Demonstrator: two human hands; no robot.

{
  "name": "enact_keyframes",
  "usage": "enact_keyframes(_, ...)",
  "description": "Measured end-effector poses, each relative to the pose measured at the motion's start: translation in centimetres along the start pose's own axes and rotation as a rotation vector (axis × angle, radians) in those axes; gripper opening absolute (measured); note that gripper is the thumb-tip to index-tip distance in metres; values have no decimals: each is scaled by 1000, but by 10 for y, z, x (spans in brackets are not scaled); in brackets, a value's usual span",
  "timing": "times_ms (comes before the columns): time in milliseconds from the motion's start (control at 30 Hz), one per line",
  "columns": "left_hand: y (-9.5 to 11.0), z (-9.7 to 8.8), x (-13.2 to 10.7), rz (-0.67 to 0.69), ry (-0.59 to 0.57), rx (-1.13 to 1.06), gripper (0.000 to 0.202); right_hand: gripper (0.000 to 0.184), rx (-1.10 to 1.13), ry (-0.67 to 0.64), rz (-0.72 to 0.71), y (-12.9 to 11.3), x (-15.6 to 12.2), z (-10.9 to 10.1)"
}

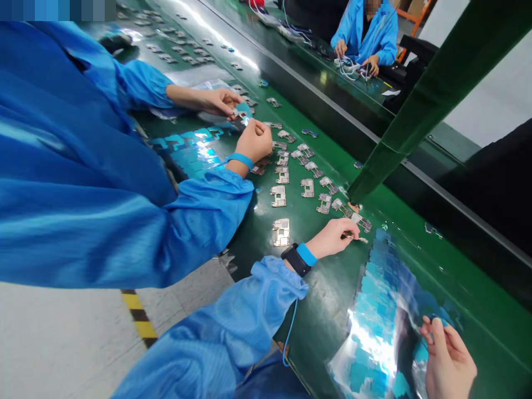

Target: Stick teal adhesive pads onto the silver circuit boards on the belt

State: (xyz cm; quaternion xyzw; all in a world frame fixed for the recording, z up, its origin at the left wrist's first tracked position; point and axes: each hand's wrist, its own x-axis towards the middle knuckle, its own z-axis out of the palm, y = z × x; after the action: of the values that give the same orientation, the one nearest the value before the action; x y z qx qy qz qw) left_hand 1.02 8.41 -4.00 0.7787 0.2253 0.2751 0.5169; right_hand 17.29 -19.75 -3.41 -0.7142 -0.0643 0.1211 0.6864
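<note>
My left hand (334,238), with a black watch and blue wrist strap, is closed at the fingertips on a small circuit board (361,239), seen nearly edge-on and mostly hidden. Just beyond it lies another circuit board (361,223) on the green bench mat. At the lower right, my right hand (451,357) pinches thumb against fingers, above the right edge of a glossy sheet of blue film pieces (369,310). A dark bluish bit shows at those fingertips, too small to name.
Several circuit boards (307,187) lie spread over the green mat (257,238). A co-worker's hands (254,141) hold a board with blue film on my left. A slanted green post (399,127) rises beyond my left hand. Another person (366,33) handles white cables across the bench.
</note>
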Motion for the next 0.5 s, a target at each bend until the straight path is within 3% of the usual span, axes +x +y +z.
enact_keyframes(133, -2, -9, -12, 71, -176, 51, 22, 35, -26, 9, -21, -2, -1, -2)
enact_keyframes(233, -3, -20, -18, 91, -246, 92, 36, 36, -34, 22, -19, -3, -2, -2)
enact_keyframes(367, -5, -25, -21, 63, -211, 169, 58, 37, -27, 31, -15, -2, -3, 0)
enact_keyframes(500, -7, -20, -21, 50, -175, 235, 54, 37, -26, 24, -11, -1, -2, 0)
